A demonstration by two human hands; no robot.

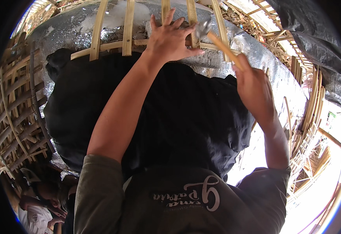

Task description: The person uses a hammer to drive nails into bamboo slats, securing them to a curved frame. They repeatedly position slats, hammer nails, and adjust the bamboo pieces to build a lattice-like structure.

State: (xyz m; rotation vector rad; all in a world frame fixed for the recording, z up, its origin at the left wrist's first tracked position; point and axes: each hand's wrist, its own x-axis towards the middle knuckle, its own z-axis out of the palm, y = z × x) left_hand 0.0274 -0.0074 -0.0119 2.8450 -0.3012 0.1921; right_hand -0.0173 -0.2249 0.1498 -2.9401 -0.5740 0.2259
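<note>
Our L hand spreads open fingers over bamboo slats; w/ R hand, fingers closed round its handle, we grip a hammer nr L fingers.

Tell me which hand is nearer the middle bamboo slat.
Left. The left hand is spread over the middle slat; the right hand is off to the right, gripping a hammer by its handle.

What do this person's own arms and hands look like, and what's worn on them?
The left hand and right hand are ungloved, with five-fingered human shapes. Both forearms are bare; the short sleeves are dark grey-olive. No watch or cables show.
</note>
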